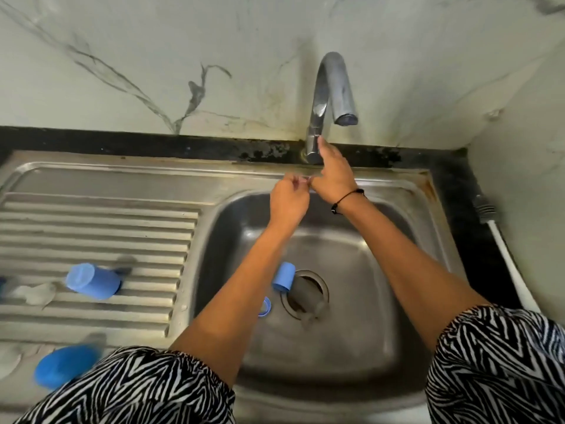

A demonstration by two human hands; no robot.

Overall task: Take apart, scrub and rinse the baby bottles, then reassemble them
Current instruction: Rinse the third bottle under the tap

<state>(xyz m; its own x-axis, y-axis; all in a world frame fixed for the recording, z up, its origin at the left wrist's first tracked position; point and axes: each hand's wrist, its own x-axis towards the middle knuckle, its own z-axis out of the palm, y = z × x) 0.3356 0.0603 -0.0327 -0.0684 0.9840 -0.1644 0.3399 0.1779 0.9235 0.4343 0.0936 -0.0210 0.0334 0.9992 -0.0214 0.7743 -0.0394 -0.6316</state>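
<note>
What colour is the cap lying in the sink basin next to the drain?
Light blue. The cap lies on its side at the drain's left edge, seen in the head view.

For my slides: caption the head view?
Right hand at the tap, left hand beside it, blue bottle parts in the sink.

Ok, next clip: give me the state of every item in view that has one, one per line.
Tap: no water seen running.
Right hand: fingers straight, touching the tap base.
Left hand: fingers curled, pinching something small and clear; blurred.
Blue cap: on its side on the drainboard.
Bottle: lying in the sink over the drain.
Blue ring: loose in the sink.
</note>
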